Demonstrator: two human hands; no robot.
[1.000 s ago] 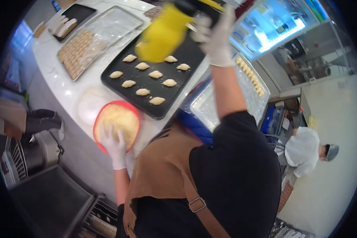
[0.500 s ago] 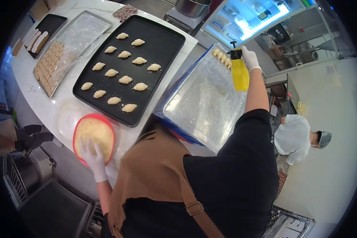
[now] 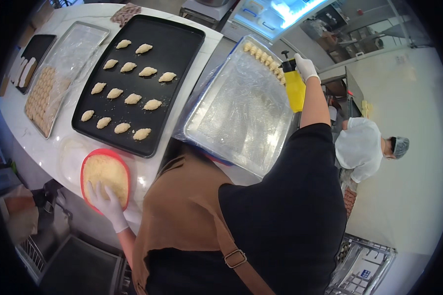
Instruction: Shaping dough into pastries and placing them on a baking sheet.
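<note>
My left hand (image 3: pixel 108 204), in a thin white glove, rests with its fingers spread on the pale crumbs (image 3: pixel 101 172) in a red-rimmed bowl (image 3: pixel 127 189) at the table's near edge. Gloved as well, my right hand (image 3: pixel 306 68) grips the black top of a yellow spray bottle (image 3: pixel 295 93). The bottle is over the right edge of a perforated metal tray (image 3: pixel 231 118) partly covered with clear plastic film. Small unbaked croissants (image 3: pixel 263 58) line that tray's far end. Several crumb-coated croissants (image 3: pixel 133 99) sit in rows on a large black baking tray (image 3: pixel 182 49) between my hands.
On the left, a metal tray (image 3: pixel 86 34) holds many dough pieces (image 3: pixel 44 93) under film, beside a smaller dark tray (image 3: pixel 38 48). A cloth (image 3: pixel 125 14) lies at the far table edge. A person in white (image 3: pixel 362 147) works at the right. A lit fridge (image 3: pixel 275 14) stands beyond.
The view has shifted, so the table and trays appear further left. The spray bottle has come nearer to me relative to the croissants. My left hand stays at the bowl.
</note>
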